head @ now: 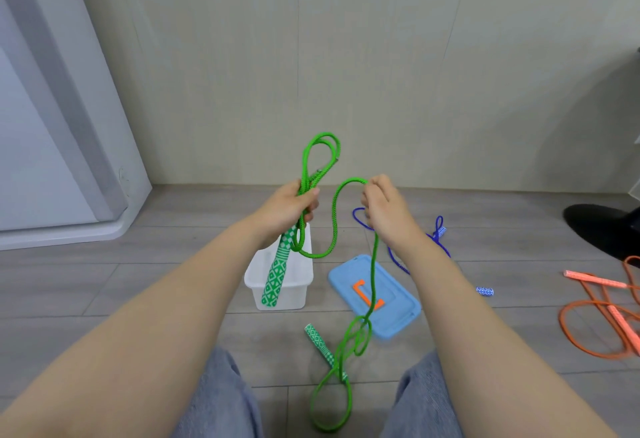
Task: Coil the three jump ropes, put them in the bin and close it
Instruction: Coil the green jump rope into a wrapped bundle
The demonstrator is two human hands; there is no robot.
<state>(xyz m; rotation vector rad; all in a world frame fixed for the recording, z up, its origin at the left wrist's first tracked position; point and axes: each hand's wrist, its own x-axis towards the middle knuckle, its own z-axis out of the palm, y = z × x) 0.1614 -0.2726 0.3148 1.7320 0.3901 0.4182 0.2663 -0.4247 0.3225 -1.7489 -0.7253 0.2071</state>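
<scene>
Head view: I look down past both forearms at a wooden floor [121,281] by a pale wall.
Left grip: my left hand [289,207] is closed round a bunch of loops of the green rope [334,226], with one patterned green handle [275,280] hanging below it over the bin.
Right grip: my right hand [382,203] pinches the next stretch of the same rope, lifting it level with the left.
Loose end: the rest trails down to the floor, where the second green handle [320,342] lies in a tangle between my knees.
Bin: the white bin [280,293] stands open; its blue lid [375,295] lies just beside it.
Other ropes: the blue rope [438,238] and orange rope [595,316] lie uncoiled to the right.
Risk: I judge the floor tangle may knot as I draw it up, and the rope crossing the lid may drag it.
Risk two: a slack left grip would spill the loops.
</scene>
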